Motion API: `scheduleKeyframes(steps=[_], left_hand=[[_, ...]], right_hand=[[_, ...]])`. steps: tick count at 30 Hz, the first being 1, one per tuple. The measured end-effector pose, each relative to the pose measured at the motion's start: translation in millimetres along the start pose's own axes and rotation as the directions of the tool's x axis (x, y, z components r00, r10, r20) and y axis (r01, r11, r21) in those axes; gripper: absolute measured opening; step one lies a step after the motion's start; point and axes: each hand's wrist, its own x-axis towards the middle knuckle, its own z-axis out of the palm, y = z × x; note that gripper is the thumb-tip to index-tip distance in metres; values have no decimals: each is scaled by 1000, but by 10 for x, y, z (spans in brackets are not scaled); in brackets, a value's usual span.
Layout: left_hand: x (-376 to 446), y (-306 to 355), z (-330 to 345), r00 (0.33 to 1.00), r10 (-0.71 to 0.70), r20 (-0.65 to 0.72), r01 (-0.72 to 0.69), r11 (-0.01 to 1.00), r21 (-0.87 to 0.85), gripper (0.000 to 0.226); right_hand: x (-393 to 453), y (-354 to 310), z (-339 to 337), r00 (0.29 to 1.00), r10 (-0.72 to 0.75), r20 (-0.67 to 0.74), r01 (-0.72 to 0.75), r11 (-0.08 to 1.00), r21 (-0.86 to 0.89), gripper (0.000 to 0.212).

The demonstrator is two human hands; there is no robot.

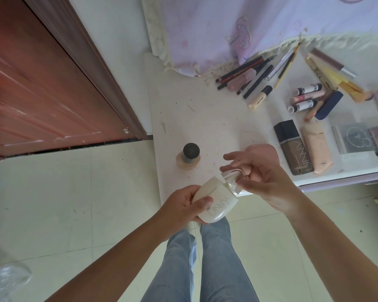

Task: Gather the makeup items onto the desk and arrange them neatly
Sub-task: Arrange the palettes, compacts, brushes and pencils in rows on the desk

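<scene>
Fingers of the left hand (184,204) curled round a cream rounded bottle marked UNNY (214,202), held over the near edge of the white desk (205,118). At its two o'clock end the right hand (260,171) pinched the clear silvery cap (231,178) — a dark-capped round beige jar (189,156) stood at eleven o'clock, on the desk.

light: you get bright, soft daylight | shadows: faint | blur: right edge smeared | distortion: wide-angle bending at your frame edges
</scene>
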Motion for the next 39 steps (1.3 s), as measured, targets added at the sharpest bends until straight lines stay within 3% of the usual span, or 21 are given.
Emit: scheduleKeyframes(steps=[4,6,8,10,11,12,14,15,17,20,23,34,39], left_hand=[[7,-16,3,1000,23,-20,-23,1000,4,17],[6,-19,9,999,44,-31,-43,999,32,18],[2,-18,23,994,93,-57,-87,991,97,21],[-6,-7,39,985,145,-98,-131,982,138,25],[-9,-5,45,980,165,-112,-146,977,155,26],[-11,-10,47,977,177,-118,-156,973,170,27],[-16,-27,46,977,174,-121,-151,973,173,25],[-19,-33,43,980,159,-120,-140,978,155,24],[-19,-46,38,984,133,-118,-121,987,107,22],[-19,-55,42,988,119,-104,-111,991,79,22],[-11,-65,52,988,122,-92,-116,991,61,22],[35,-64,94,988,135,-79,-125,986,110,23],[62,-51,89,990,120,-69,-117,992,46,26]], right_hand=[[-12,-2,-5,999,17,32,-19,999,40,46],[-15,-7,-2,999,36,-25,-35,999,40,32],[-12,-37,41,986,8,-164,-43,976,-213,17],[-16,-35,76,981,-30,-190,-81,831,-550,41],[-23,-45,91,984,-3,-176,-108,776,-622,58],[-31,-60,94,984,48,-174,-149,757,-637,61],[-34,-110,84,974,132,-185,-214,801,-560,24],[-33,-130,67,975,146,-169,-214,829,-517,17],[-42,-150,29,983,149,-105,-181,857,-483,38],[-78,-167,23,986,147,-74,-164,896,-412,51],[-96,-187,53,988,139,-70,-155,917,-368,51],[-87,-282,50,998,54,-12,-51,825,-563,52],[-111,-246,29,998,12,-58,-35,911,-411,51]])
